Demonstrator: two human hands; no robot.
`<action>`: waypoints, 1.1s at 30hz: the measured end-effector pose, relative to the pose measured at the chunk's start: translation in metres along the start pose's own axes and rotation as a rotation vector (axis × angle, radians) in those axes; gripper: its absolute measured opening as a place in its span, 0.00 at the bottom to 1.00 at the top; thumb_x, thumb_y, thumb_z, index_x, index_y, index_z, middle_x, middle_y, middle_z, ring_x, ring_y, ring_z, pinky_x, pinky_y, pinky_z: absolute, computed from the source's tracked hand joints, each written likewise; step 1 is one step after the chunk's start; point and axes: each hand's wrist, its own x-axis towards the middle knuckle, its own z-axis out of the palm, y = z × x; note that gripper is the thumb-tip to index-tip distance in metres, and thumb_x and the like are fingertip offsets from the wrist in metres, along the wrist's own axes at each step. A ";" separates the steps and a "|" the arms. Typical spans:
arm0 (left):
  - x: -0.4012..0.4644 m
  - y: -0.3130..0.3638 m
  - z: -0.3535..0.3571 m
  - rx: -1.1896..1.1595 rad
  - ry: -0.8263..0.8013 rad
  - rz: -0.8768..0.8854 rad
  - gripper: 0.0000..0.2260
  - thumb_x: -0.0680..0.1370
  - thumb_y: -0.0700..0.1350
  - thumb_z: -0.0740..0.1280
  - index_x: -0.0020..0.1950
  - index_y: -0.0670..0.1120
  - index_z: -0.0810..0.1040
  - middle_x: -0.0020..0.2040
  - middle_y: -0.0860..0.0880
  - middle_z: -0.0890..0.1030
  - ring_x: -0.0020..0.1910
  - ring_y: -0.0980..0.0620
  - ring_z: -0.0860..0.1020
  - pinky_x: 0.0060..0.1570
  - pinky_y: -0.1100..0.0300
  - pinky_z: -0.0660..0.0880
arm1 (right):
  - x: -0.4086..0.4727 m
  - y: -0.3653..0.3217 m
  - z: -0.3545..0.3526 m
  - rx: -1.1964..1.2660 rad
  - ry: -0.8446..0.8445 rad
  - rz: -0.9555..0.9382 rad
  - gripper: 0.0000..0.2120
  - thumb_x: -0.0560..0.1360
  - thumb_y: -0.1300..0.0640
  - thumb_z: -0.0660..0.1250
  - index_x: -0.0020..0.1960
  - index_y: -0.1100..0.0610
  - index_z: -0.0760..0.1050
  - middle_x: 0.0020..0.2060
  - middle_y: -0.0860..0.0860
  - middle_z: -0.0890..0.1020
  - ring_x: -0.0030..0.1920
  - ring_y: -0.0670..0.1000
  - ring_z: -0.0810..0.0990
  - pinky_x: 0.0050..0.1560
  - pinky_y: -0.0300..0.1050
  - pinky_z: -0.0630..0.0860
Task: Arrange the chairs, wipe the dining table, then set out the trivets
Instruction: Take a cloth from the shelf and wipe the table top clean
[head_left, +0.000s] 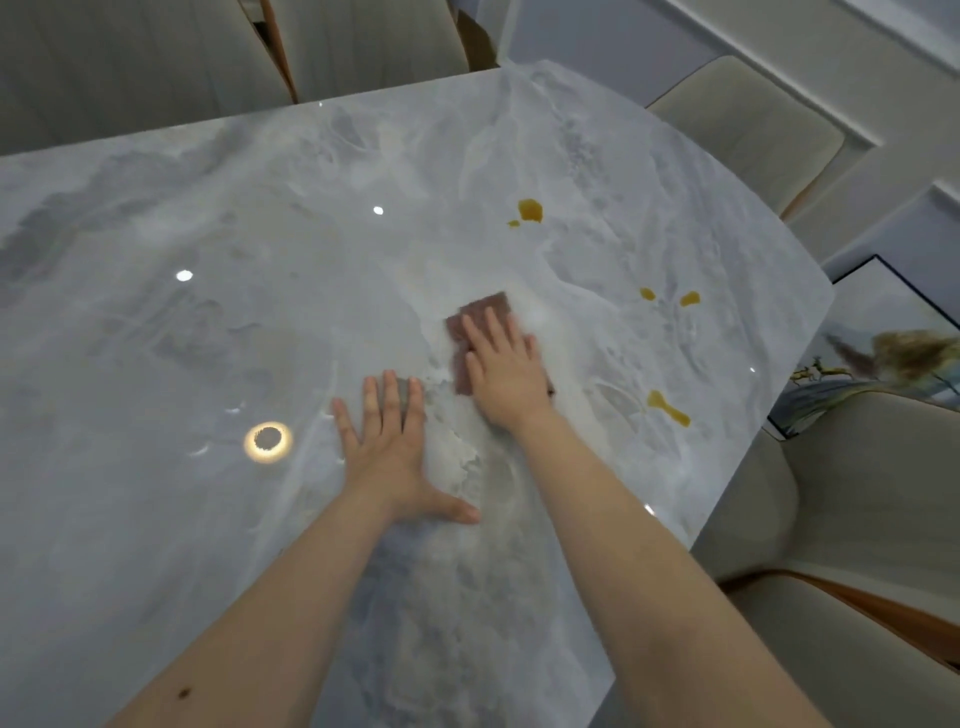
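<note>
On the marble table (218, 322), toward its right edge, the right hand (506, 376) is lying flat with straight fingers, pressing down on a brown cloth (480, 317) that is sitting blurred under the palm. Just beside it, nearer the middle of the surface, the left hand (392, 447) is resting palm-down with fingers spread and thumb out, gripping nothing. Yellow spills (530, 210) are sitting between the cloth and the far right corner, with more drops (667, 408) lying along the right edge. Pale chairs (748, 132) are standing around the far edge and right edge, one chair (862, 499) close to the near right corner
</note>
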 end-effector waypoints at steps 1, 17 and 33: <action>-0.002 0.001 -0.001 -0.007 0.000 0.007 0.70 0.51 0.78 0.66 0.74 0.45 0.28 0.74 0.42 0.27 0.71 0.43 0.25 0.65 0.36 0.27 | -0.018 -0.012 0.003 -0.005 -0.001 -0.079 0.24 0.81 0.47 0.46 0.77 0.44 0.51 0.78 0.49 0.51 0.78 0.53 0.47 0.74 0.52 0.44; -0.064 -0.005 0.018 -0.020 -0.004 0.070 0.72 0.51 0.77 0.68 0.76 0.39 0.33 0.75 0.40 0.32 0.74 0.43 0.30 0.69 0.45 0.29 | -0.131 -0.021 0.009 0.029 -0.013 0.044 0.30 0.76 0.43 0.38 0.77 0.45 0.52 0.78 0.49 0.53 0.78 0.54 0.48 0.74 0.52 0.41; -0.070 -0.005 0.023 -0.038 -0.015 0.088 0.71 0.53 0.75 0.70 0.75 0.38 0.32 0.75 0.40 0.31 0.74 0.43 0.31 0.71 0.45 0.31 | -0.153 0.003 0.013 0.016 0.008 0.164 0.29 0.77 0.45 0.36 0.78 0.45 0.48 0.78 0.49 0.48 0.78 0.51 0.43 0.74 0.49 0.38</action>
